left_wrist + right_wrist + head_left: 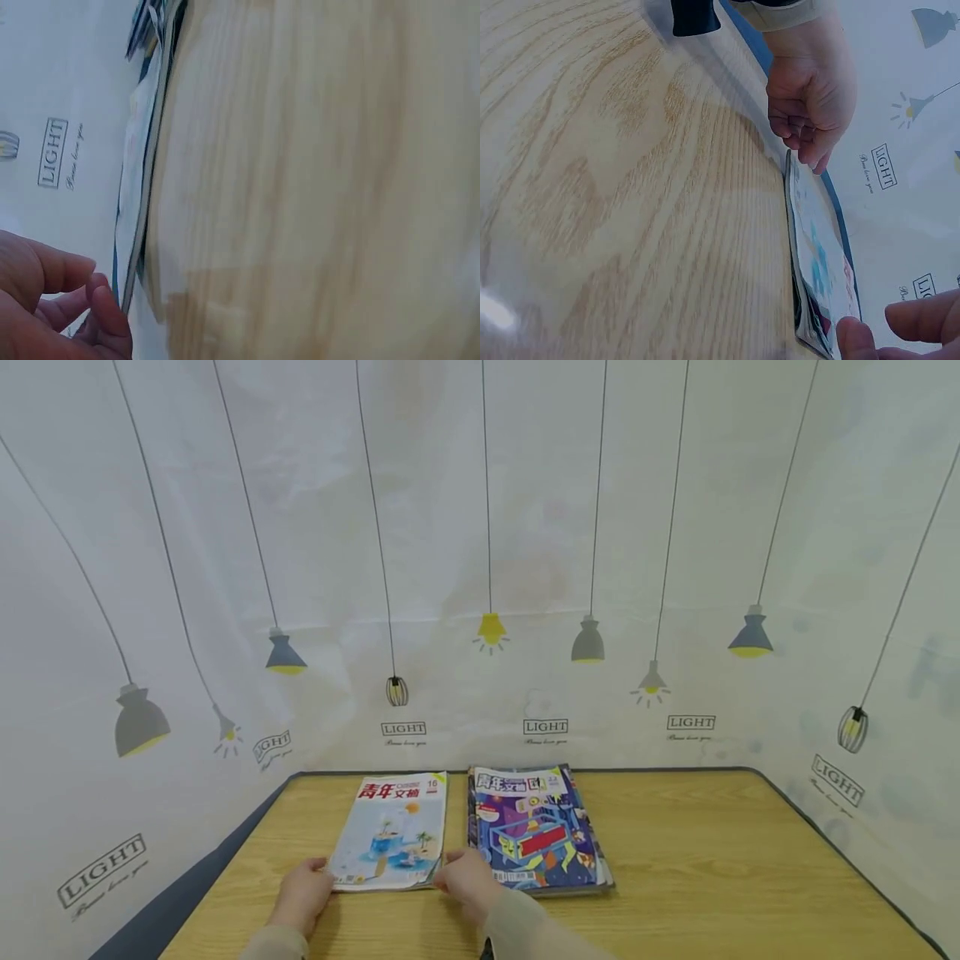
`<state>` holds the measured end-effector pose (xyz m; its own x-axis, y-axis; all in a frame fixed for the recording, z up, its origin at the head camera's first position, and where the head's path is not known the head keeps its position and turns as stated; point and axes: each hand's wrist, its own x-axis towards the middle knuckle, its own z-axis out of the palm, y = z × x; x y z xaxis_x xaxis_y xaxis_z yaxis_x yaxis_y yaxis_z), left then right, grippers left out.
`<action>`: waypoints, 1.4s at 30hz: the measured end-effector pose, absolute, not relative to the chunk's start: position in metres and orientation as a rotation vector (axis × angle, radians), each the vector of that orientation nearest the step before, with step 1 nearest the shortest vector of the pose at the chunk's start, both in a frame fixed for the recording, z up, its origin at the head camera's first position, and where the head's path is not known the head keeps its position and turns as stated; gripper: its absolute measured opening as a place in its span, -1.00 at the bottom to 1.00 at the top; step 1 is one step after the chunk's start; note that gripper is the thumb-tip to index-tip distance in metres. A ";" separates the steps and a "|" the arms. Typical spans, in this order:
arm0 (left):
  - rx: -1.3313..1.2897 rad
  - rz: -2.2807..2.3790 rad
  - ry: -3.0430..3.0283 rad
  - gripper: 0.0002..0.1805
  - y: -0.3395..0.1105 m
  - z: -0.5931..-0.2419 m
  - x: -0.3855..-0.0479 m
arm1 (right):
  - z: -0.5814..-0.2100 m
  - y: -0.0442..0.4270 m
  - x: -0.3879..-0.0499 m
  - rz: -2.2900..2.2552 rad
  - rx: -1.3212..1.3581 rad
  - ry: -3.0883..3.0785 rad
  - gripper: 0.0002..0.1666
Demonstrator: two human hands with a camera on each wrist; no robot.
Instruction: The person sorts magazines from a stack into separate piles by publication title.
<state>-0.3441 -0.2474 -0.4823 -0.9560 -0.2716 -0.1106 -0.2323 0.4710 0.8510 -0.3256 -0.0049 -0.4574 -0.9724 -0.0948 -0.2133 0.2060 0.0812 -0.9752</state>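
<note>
at the near side of the wood-grain bench, the left hand has loosely bent fingers at the near left corner of the pale blue magazine, whether pinching it cannot be told, while the right hand meets its near right corner, thumb and forefinger apart. that magazine lies flat, cover up, left of the purple-covered magazine stack, a narrow strip of bench between. beyond the far edge stands a pale wall covering printed with hanging lamps.
</note>
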 end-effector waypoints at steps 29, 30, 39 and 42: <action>0.032 -1.761 -2.503 -0.63 -0.084 -0.479 -0.328 | -0.463 0.160 -0.319 -2.114 0.382 2.408 -0.53; 0.035 -1.756 -2.496 -0.63 -0.081 -0.480 -0.328 | -0.464 0.162 -0.318 -2.118 0.424 2.426 -0.53; 0.108 -1.849 -2.415 -0.59 -0.055 -0.489 -0.323 | -0.488 0.174 -0.316 -1.892 0.656 2.656 -0.45; 0.033 -1.799 -2.425 -0.56 -0.052 -0.493 -0.321 | -0.495 0.176 -0.316 -1.819 0.661 2.713 -0.43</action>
